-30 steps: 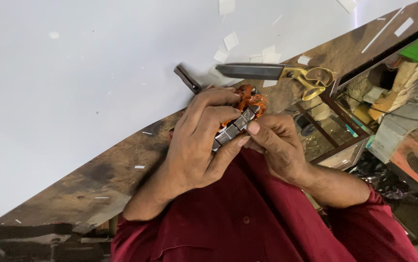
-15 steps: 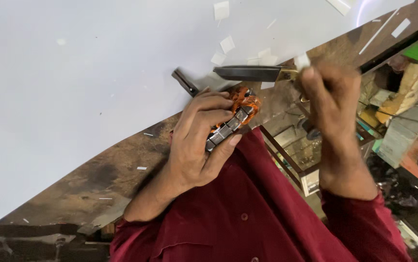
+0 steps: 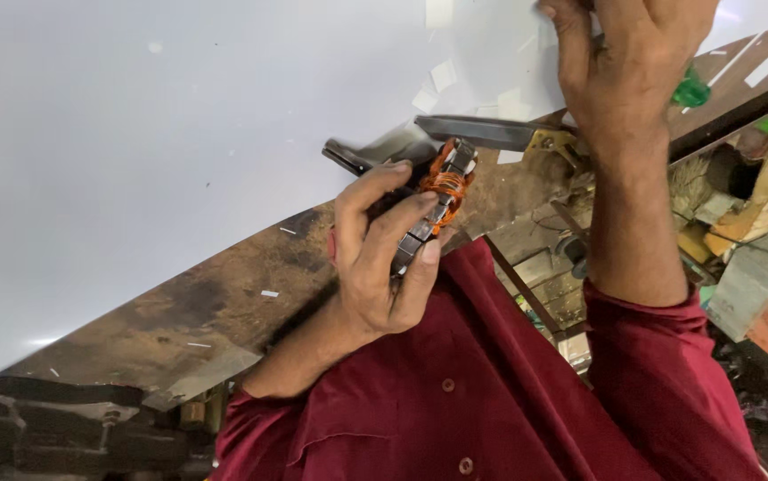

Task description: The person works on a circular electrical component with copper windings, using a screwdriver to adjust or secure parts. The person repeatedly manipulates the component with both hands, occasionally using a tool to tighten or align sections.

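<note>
Stator core (image 3: pixel 437 200) wound with orange copper wire sat in our left hand (image 3: pixel 379 258), the fingers curled closed around its metal stack, thumb pressed along the near side, just above the maroon shirt (image 3: pixel 491 392) and over the worn wooden bench edge (image 3: pixel 224 285). Beyond it lay a pair of scissors (image 3: pixel 482 134) with a yellowed handle, near the white sheet (image 3: pixel 179 107). Farther out, our right hand (image 3: pixel 633 62) reached over small white paper scraps (image 3: pixel 442 76), fingers bent; we could not tell whether it gripped anything.
</note>
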